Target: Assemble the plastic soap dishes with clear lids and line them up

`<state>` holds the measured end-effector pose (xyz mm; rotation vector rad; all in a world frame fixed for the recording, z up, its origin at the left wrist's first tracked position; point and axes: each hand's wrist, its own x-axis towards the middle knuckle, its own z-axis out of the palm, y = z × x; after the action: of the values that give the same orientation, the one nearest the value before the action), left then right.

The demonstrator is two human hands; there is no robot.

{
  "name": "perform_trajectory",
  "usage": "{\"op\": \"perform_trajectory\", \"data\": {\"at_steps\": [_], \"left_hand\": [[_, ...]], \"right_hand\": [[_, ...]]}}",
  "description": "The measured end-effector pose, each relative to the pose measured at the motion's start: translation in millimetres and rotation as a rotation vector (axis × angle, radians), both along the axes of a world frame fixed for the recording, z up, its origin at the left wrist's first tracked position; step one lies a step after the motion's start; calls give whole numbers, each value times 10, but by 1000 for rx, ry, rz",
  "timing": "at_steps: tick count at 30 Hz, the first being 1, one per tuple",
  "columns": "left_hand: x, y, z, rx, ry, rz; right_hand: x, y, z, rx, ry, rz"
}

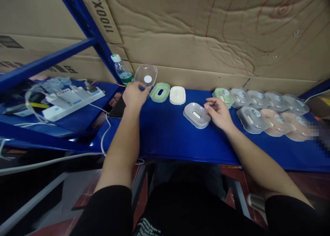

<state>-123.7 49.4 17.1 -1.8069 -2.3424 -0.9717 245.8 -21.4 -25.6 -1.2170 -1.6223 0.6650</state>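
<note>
My left hand reaches to the back left of the blue table, its fingers closed on the near rim of a clear plastic cover with a round white sticker. Right of it lie a green tray with an oval slot and a cream tray. A grey box with a small white bar in its middle sits in front of me. My right hand is at its right edge, thumb and fingers bent close together. Whether those fingertips grip anything is hard to tell.
Several covered boxes in green, grey and pink stand in two rows at the right. A water bottle is by the blue post. A white power strip with cables lies at the left. Cardboard closes off the back.
</note>
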Motion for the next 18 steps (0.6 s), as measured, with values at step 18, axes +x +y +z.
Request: {"op": "perform_trajectory", "data": {"at_steps": [18], "left_hand": [[-205,97,-23,-441,97,92]], "right_hand": [[-15,-84,104,223,-501,66]]}}
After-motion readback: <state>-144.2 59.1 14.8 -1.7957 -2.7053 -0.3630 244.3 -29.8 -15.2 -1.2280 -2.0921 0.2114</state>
